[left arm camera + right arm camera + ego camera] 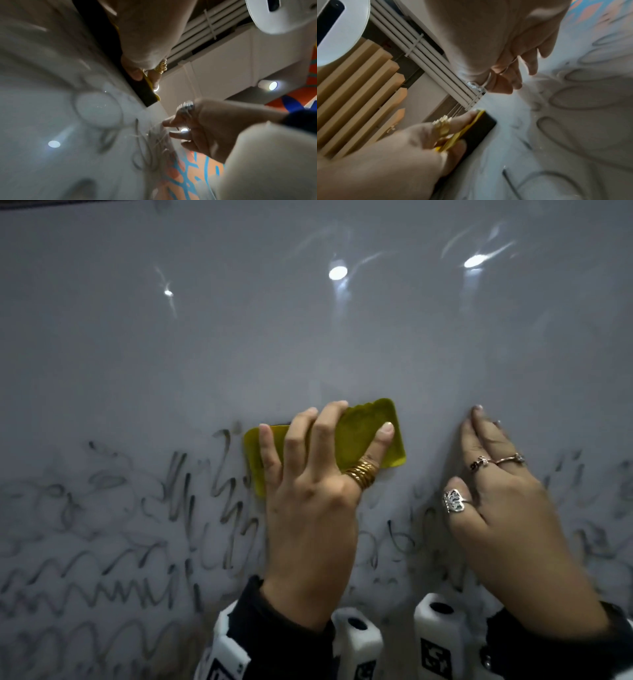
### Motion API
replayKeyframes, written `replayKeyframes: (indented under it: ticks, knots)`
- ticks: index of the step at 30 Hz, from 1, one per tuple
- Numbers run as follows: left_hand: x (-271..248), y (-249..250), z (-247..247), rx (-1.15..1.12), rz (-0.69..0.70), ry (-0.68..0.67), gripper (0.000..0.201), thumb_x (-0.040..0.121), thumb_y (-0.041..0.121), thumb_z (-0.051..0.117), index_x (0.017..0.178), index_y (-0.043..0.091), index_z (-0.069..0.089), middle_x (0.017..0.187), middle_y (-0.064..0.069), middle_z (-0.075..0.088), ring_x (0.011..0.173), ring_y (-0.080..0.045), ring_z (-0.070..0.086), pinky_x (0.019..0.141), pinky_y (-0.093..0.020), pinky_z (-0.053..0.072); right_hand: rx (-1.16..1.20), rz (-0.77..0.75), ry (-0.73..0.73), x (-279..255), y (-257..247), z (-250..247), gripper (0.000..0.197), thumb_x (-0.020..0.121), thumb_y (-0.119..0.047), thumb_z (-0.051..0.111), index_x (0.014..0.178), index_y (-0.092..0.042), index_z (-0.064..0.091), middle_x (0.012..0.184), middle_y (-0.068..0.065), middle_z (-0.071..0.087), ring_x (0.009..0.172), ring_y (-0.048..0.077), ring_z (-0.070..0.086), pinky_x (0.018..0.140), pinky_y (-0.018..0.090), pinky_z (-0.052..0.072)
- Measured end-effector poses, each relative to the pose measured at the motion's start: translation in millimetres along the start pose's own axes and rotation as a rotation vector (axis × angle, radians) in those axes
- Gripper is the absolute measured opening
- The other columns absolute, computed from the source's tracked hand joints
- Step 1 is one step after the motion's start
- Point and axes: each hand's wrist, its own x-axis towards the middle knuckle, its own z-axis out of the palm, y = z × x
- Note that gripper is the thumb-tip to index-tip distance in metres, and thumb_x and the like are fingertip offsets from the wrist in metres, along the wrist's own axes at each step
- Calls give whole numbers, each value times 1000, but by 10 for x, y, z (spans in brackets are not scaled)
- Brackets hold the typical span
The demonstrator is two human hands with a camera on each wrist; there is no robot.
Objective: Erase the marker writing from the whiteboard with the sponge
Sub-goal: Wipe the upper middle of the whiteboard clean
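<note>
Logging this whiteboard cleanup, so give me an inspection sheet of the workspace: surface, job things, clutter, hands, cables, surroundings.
Surface: whiteboard, upper part wiped, with glare spots.
Job's things: yellow sponge pressed against the board; smeared marker writing across the lower part.
Clutter: nothing seen.
Grippers: left hand grips the sponge, gold ring on its index finger; right hand lies flat on the board, fingers straight, three rings.
Cables: nothing seen.
Surroundings: white conduit pipes and wooden slats overhead; spotlight; orange and blue pattern beside the board.

Whiteboard (308, 337) bears smeared marker writing (102, 542), sponge (359, 436).
</note>
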Motion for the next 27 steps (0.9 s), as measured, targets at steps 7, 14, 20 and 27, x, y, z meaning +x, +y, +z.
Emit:
replayKeyframes:
  ticks: [7,14,20,27]
  knots:
    - [-13,-29,2,-45,25,-6,56,85,13,38,132,43,51,139,-7,46,132,-28,37,114,-55,11,15,-12,52,-28,41,-49,67,76,-23,35,140,-3,39,152,5,29,140,25,26,115,34,11]
    - [-316,-655,-277,7,-150,22,77,64,-2,41,130,38,50,132,-12,45,118,-32,41,100,-65,27,11,-83,107,-44,-104,84,65,80,-27,36,137,3,41,150,21,26,135,25,20,111,50,25]
    - [-164,-509,-230,-16,-134,11,70,70,5,39,130,41,52,135,-10,47,125,-33,43,107,-63,20,144,-357,-16,-90,-455,196,65,73,-20,37,136,-6,47,145,9,40,134,21,34,116,35,9]
    - [-240,-873,-356,-32,-2,34,54,85,15,36,130,41,52,137,-8,48,128,-31,42,111,-58,16,-40,-221,9,-191,-684,418,71,67,-25,34,132,-5,52,143,12,43,131,24,31,111,40,10]
